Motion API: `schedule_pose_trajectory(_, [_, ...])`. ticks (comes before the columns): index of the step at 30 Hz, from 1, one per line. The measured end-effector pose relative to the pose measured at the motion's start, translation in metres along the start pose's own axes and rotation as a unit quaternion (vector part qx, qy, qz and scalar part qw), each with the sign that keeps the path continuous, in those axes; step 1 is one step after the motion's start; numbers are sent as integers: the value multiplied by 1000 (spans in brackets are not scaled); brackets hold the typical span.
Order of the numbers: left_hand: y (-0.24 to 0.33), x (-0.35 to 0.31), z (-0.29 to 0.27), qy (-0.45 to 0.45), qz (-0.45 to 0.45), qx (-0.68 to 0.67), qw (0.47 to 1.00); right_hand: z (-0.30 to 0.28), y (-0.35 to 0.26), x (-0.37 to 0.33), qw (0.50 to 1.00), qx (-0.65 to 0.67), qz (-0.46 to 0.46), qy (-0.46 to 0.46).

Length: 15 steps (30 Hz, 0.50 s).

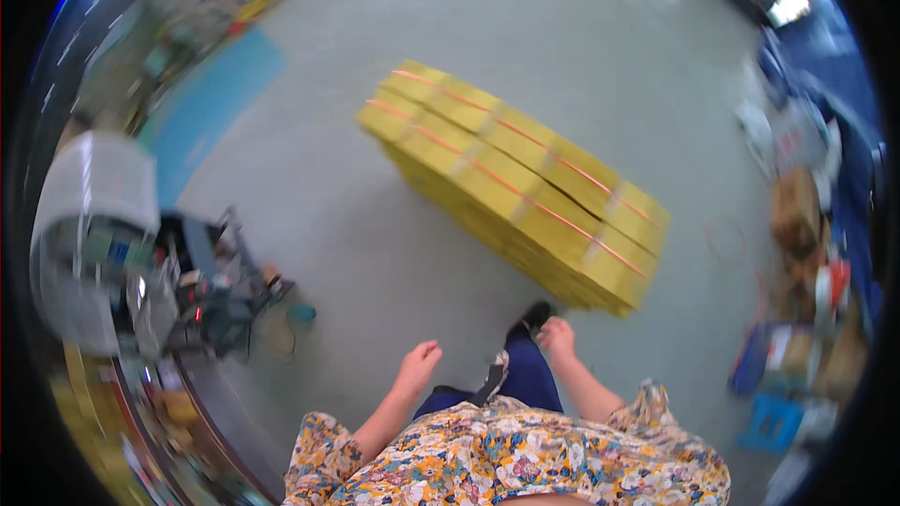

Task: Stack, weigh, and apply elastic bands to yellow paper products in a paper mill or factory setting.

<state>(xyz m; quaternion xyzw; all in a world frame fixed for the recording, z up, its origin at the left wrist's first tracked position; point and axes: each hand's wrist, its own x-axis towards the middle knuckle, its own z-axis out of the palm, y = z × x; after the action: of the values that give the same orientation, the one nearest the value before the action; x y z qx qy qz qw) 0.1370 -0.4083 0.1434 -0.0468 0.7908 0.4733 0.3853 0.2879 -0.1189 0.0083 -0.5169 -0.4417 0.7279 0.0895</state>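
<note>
Left hand [419,362]: fingers bent in, narrow, held out in front of the body; whether anything sits inside the curl, cannot tell. Right hand [557,337]: fingers also bent, blurred, gap narrow; grip cannot be told. It shows beside the near edge of a stack of yellow boxes [511,189], toward the stack's right end; contact cannot be told. Left hand is farther from the stack. Stack stands on the grey floor [337,281], ahead of the person, slanting from upper left to lower right. Two rows of boxes on top, orange straps running lengthwise over both. Below the hands: dark blue trousers [539,379], one black shoe [536,315] near the stack's base, flowered shirt [487,450]. Farther out left: small teal thing [302,313] on the floor, dark machine clutter, a large whitish tub [94,173], and beyond it a light blue sheet [220,94]. Far right, along the edge: brown cardboard box [795,211], pale bag [799,141], bright blue crate [772,422].
</note>
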Motion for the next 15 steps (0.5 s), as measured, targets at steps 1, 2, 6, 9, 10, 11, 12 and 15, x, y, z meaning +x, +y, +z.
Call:
schedule_pose_trajectory(1, [-31,-33,-33,28,-8,-24,999,44,9,-20,998,-16,7,-64])
schedule_pose_trajectory(2, [-60,-61,-57,69,-15,-57,996,84,14,-44,989,-54,31,-135])
schedule_pose_trajectory(6, [-166,-162,-115,249,-28,-207,946,204,62,-114,930,-138,100,-326])
schedule_pose_trajectory(9, [-222,-219,-160,301,-75,-297,903,306,110,-173,855,-255,135,-432])
schedule_pose_trajectory(10, [-238,-246,-167,335,-82,-319,883,327,125,-200,829,-288,146,-455])
schedule_pose_trajectory(11, [-251,-269,-165,367,-99,-368,848,346,139,-225,807,-314,153,-475])
schedule_pose_trajectory(12, [-264,-285,-169,390,-111,-410,817,368,152,-251,765,-349,164,-517])
schedule_pose_trajectory(15, [-310,-309,-210,450,-109,-462,757,435,212,-303,678,-408,191,-581])
